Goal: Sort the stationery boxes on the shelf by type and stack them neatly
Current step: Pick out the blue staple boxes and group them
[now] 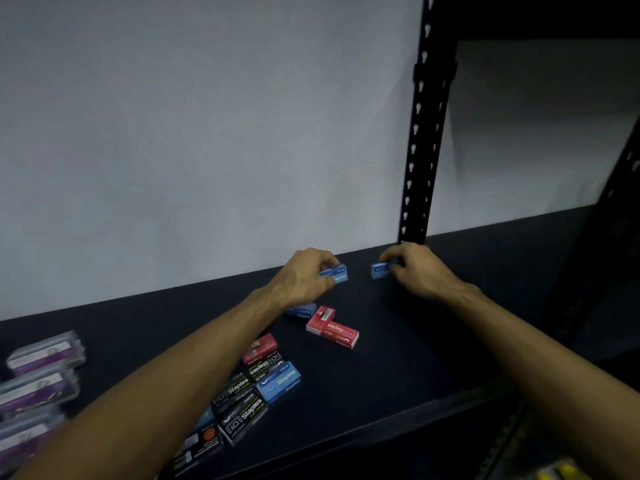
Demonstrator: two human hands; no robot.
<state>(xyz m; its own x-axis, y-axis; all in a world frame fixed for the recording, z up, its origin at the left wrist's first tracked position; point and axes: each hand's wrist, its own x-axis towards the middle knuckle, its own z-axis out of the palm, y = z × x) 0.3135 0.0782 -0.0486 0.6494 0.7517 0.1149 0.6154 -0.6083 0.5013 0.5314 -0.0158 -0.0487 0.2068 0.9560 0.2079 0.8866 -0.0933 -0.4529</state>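
Left hand [304, 275] pinching blue "Staples" box [337, 274], right hand [412, 268] pinching second blue box [380, 269], both near shelf [398, 341] back edge, red "Staples" box [332, 328] just nearer.

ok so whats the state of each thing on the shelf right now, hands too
left hand: gripping a blue staples box
right hand: gripping a second blue staples box
red staples box: lying flat, loose
black staples boxes: lying in a loose cluster, unsorted
clear purple-labelled cases: stacked at the left
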